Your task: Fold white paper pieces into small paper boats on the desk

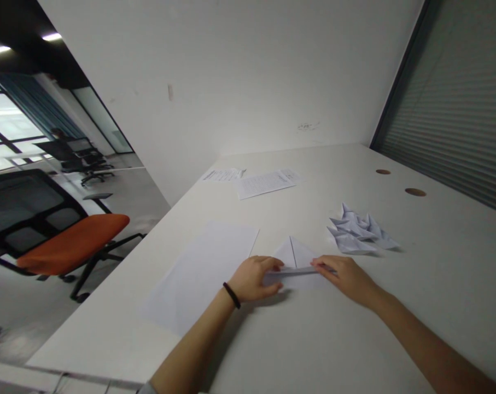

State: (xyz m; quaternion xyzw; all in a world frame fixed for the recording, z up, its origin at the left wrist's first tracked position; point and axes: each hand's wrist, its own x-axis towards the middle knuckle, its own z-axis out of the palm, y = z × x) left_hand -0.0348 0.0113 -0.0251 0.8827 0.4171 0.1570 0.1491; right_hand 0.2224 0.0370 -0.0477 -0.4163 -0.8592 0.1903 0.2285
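Observation:
A partly folded sheet of white paper (301, 280) lies on the table in front of me, its far end coming to a point with a crease down the middle. A raised fold runs across it from side to side. My left hand (258, 278), with a black band at the wrist, has the left end of that fold between thumb and fingers. At the right end my right hand (342, 276) pinches the fold between thumb and fingertips. Just left of my left hand lies flat white paper (206, 268); whether it is one sheet or a stack I cannot tell.
Folded paper pieces (356, 230) are piled to the right on the white table (313, 350). Printed sheets (266, 183) lie farther back. Two round holes (415, 192) pierce the tabletop near the blinds. An orange-seated chair (73, 241) stands left; a person sits far behind it.

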